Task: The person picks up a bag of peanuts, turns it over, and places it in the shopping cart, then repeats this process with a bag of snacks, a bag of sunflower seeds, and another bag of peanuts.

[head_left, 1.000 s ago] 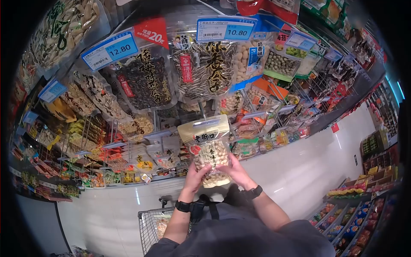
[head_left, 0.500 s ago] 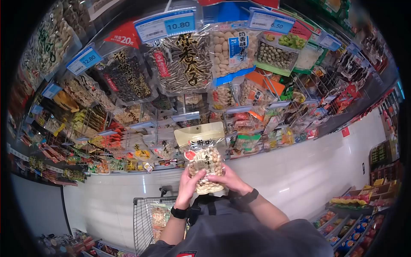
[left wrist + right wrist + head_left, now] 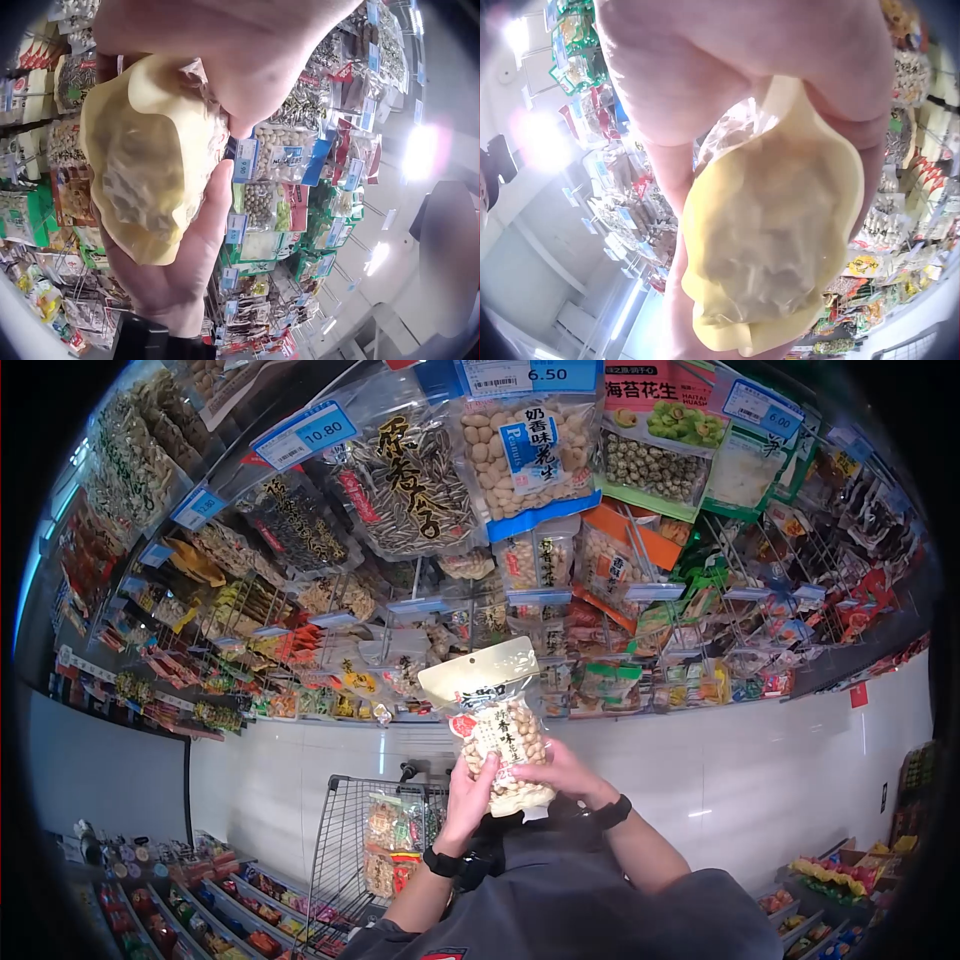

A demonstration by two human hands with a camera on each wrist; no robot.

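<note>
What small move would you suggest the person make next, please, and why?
I would probably lower the peanut bag toward the shopping cart: both hands hold the bag in front of the body, and the cart, to the person's left, already contains packaged snacks.

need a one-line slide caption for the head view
Left hand and right hand hold a bag of peanuts before hanging snack packets, a wire cart to the left.

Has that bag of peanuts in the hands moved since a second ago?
Yes. In the head view, the bag of peanuts has moved lower, toward the dark shirt: much more of it now shows below the shelf's bottom edge.
</note>
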